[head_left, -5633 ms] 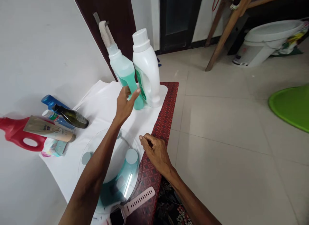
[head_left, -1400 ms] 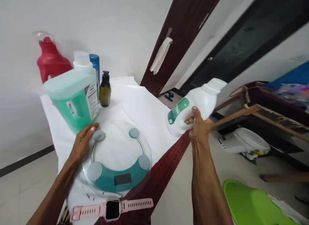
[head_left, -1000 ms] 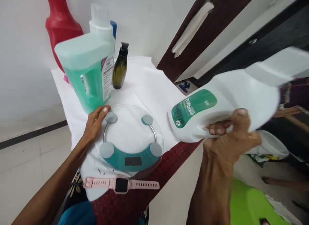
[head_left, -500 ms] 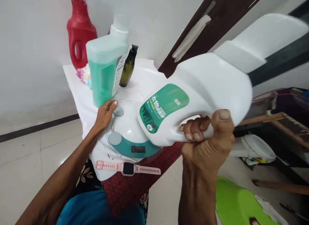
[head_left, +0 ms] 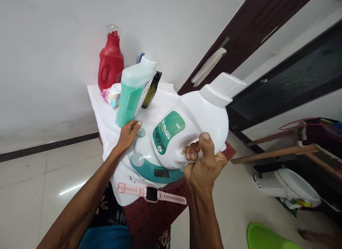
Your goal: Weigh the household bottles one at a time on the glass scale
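Note:
My right hand [head_left: 204, 161] is closed round the handle of a white laundry detergent bottle [head_left: 189, 117] with a green label, marked 2L. The bottle leans over to the right, its cap pointing up and right, and its base is over the round glass scale [head_left: 149, 170]; I cannot tell whether the two touch. At the scale's far left edge, my left hand [head_left: 128, 135] grips the rim with the thumb on top, close to a grey round pad. Just beyond those fingers stands a clear bottle of green liquid [head_left: 130, 95].
A pink smartwatch [head_left: 151, 194] lies before the scale on the white cloth [head_left: 107, 124]. Farther back are a red jug [head_left: 112, 60], a colourful wipes pack [head_left: 110, 96] and a dark pump bottle [head_left: 152, 90]. A green basin [head_left: 264, 238] and white bucket [head_left: 291, 184] are to the right.
The white bottle in my right hand has come lower and left, closer over the scale. My left hand keeps its place at the scale's edge. The view has shifted.

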The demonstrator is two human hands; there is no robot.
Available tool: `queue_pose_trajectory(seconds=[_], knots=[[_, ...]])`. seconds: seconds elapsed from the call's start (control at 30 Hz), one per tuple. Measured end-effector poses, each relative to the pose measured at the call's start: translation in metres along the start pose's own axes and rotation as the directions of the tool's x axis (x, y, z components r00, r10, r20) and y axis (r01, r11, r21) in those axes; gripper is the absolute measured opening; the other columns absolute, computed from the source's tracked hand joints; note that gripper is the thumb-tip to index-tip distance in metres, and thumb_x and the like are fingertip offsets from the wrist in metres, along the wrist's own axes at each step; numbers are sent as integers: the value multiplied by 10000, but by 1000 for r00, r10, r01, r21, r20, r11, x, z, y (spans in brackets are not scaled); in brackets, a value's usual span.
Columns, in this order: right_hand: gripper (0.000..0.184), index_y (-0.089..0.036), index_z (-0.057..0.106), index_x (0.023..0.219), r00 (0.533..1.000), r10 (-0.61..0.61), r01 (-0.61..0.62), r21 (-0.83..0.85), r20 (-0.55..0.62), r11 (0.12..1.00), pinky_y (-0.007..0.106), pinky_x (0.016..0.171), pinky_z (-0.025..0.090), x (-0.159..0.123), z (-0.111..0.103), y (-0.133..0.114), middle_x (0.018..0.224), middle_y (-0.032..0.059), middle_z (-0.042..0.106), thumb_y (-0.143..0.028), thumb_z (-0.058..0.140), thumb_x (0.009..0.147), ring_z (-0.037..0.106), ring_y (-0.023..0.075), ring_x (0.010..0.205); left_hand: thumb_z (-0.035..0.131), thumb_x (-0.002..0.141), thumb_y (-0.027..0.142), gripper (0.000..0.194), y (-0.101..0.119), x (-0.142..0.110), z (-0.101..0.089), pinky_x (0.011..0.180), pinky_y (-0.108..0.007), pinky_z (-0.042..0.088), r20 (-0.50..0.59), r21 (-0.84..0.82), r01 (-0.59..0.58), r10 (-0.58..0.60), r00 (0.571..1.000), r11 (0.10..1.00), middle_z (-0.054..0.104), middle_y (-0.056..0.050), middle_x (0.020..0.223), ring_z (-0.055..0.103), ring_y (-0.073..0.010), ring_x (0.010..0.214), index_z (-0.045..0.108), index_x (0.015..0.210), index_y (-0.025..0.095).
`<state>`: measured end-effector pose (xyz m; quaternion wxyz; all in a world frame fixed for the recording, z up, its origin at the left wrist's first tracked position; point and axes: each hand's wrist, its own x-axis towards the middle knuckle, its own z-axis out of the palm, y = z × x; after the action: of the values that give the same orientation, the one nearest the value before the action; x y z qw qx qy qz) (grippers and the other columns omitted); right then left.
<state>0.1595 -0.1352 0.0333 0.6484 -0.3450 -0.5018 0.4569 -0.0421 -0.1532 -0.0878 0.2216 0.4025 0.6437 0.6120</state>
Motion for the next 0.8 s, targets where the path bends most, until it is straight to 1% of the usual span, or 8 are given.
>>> queue_pose_trajectory(seconds=[0.2,0.27,0.33,0.37,0.5,0.57,0.67,0.8], knots=[[573,-239,517,551,1000,-20,21,-28,16,999,298,506,396,-4,-4,8,465,-75,416,-583,888,821,416,102,434,524,1002,641,550,-4,1,0,973,-409,581,8,17,-23,23,1000,1000,791,-128,1093,722,-291,1031,766,1084,154],[570,-235,569,600,992,-11,24,-99,128,995,321,561,447,0,-18,8,521,-41,494,-680,787,882,487,134,496,536,993,655,557,-6,2,0,988,-421,584,6,13,-33,32,999,999,796,-132,1117,728,-301,1052,769,1094,160],[567,-214,673,728,972,-27,84,-239,234,967,341,637,491,8,-41,4,668,11,635,-751,714,906,587,174,624,550,981,666,567,-8,2,0,1013,-438,585,10,4,-36,36,999,999,800,-139,1141,736,-311,1073,771,1110,160],[566,-206,716,816,969,-60,134,-306,240,942,345,670,503,12,-54,1,756,31,689,-765,708,902,625,192,694,558,974,670,573,-9,2,1,1024,-447,586,13,-3,-35,35,999,999,801,-144,1151,741,-316,1082,771,1115,157],[574,-207,740,999,985,-151,171,-365,83,915,390,808,546,16,-90,-9,889,51,742,-766,615,970,703,229,841,602,932,697,603,-12,2,1,1055,-471,593,19,-48,-30,31,999,998,802,-165,1177,757,-333,1109,769,1115,148],[549,-209,741,1011,985,-116,157,-382,127,911,381,814,535,11,-88,-9,905,48,741,-745,625,981,694,229,857,628,909,713,611,-13,3,1,1064,-483,597,16,-67,-24,25,1000,997,803,-169,1178,763,-340,1116,763,1110,152],[532,-202,751,941,973,-18,110,-396,229,912,352,764,504,1,-66,-1,882,49,738,-727,672,967,665,225,833,646,897,709,605,-14,3,0,1079,-502,597,27,-82,-7,9,1000,997,804,-168,1182,767,-347,1129,755,1117,156],[576,-193,716,748,976,83,-26,-273,201,962,350,719,501,1,-41,9,739,59,709,-738,713,936,641,213,728,616,921,678,582,-13,2,0,1095,-517,594,33,-80,-10,13,999,997,803,-168,1200,768,-346,1144,750,1134,153]])
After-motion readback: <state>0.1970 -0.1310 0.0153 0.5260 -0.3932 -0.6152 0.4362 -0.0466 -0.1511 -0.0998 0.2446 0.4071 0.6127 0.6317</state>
